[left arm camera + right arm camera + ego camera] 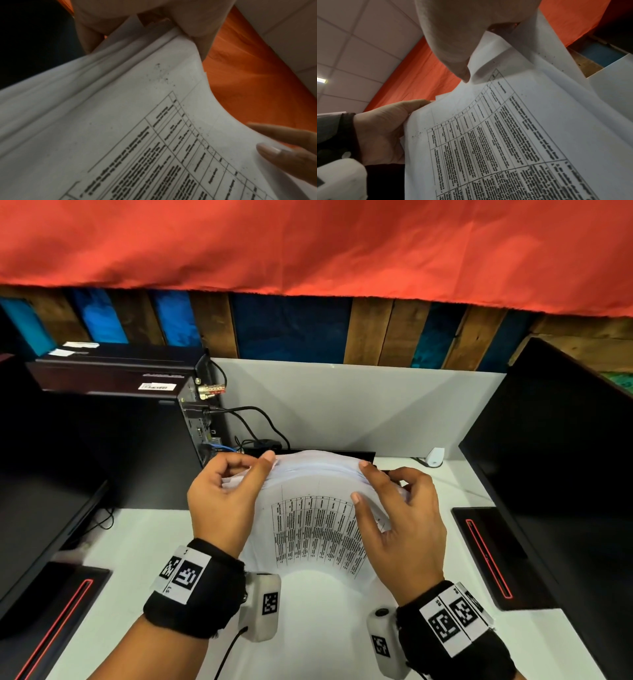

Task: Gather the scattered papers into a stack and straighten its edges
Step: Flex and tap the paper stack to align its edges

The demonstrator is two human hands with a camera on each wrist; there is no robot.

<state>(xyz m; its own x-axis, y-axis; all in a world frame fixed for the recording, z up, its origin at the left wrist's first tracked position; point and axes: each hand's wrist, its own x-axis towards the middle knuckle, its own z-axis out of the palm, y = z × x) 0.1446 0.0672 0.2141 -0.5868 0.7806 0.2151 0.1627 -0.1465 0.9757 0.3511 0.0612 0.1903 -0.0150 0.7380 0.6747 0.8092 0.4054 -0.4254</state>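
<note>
All papers (318, 508) seem gathered, held upright off the worktop (325, 628); left hand (222, 501) and right hand (400, 518) pinch the stack's top corners; edges uneven, squaring remains.

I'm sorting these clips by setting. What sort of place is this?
Most likely an office desk in a partitioned cubicle. A desktop computer tower with cables stands at the left, dark monitors flank the white desk, and both hands hold a stack of printed papers above it.
</note>
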